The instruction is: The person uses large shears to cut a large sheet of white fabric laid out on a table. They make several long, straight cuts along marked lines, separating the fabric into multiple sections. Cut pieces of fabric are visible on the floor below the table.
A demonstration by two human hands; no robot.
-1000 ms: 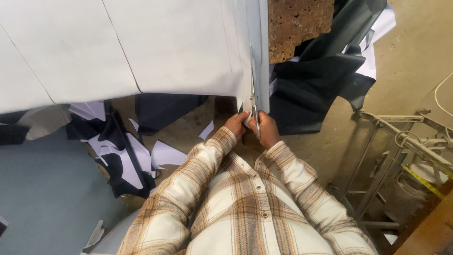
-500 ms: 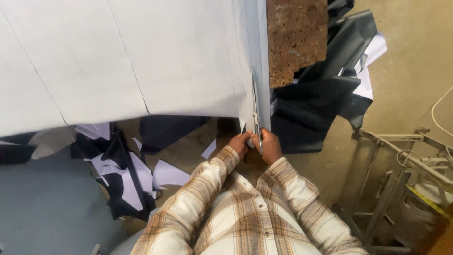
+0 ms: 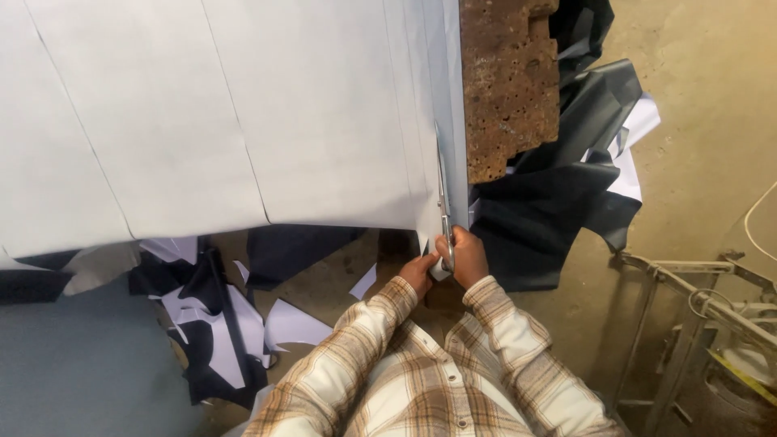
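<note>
Right hand (image 3: 467, 257) clenched around the handles of long scissors (image 3: 443, 202), blades running away along the right edge of a large pale grey sheet (image 3: 243, 121) that spreads over the far left. Left hand (image 3: 421, 271) just beside, fingers pinching the sheet's near edge at the cut. Rusty brown slab (image 3: 508, 81) lies right of the blades; dark offcuts (image 3: 558, 202) heaped on the floor beyond it.

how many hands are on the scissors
2. The right hand grips the scissors handle; the left hand touches it from the left, at the pale sheet's edge.
</note>
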